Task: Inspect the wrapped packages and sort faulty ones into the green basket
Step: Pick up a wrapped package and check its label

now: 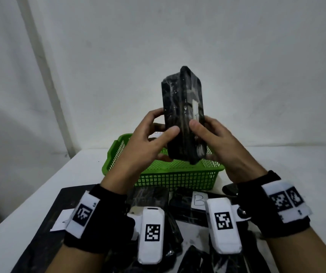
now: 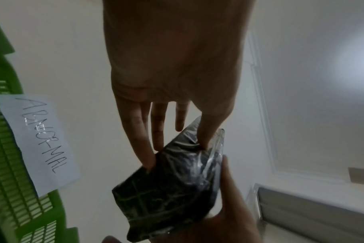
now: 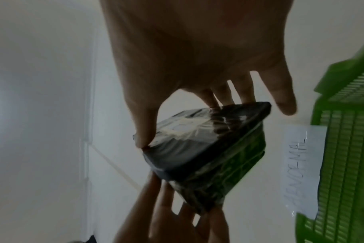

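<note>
Both hands hold one wrapped package up in the air above the green basket, at about the middle of the head view. The left hand grips its lower left side, thumb on the near face and fingers curled round behind. The right hand grips the lower right side the same way, thumb pressed just under a pale label that shows through the film.

The package is a dark, flat-sided tray sealed in clear, crinkled film. Its long axis stands nearly upright, running from 6 to 12 o'clock, with the top leaning slightly toward 11. A narrow edge with a raised rim faces the camera, and the broad faces turn out toward 3 and 9 o'clock.

It looks light, since fingertips alone carry it. The tray seems stiff enough to keep its shape, but the film is glossy and probably slippery, and it could tear or loosen if pinched hard. Holding it by the firm rim and the short end, as now, seems safest; pressing the stretched film on a broad face would risk denting it.

A paper sign reading ABNORMAL is fixed to the basket's wall. More dark packages lie on the worktop at 6 o'clock, nearer than the basket, beside a paper marked B.
</note>
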